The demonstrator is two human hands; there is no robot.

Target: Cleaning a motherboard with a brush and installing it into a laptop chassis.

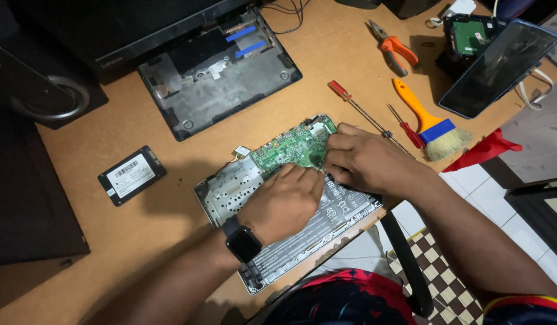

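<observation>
An opened laptop base [221,194] lies on the brown table, its green circuit board [290,146] lifted at the upper end and a flat dark battery [314,232] at the near end. My left hand [283,203], with a black watch on the wrist, presses its fingertips on the board's lower edge. The fingers of my right hand [366,159] pinch the board's right edge. Both hands touch the board; what lies under the fingertips is hidden.
A dark laptop cover [212,78] lies at the back, a small black drive [132,174] at the left. Two red-handled screwdrivers [350,102], an orange-handled brush [432,123], orange pliers [393,48] and a dark tablet [498,66] sit at the right. The table edge runs near my lap.
</observation>
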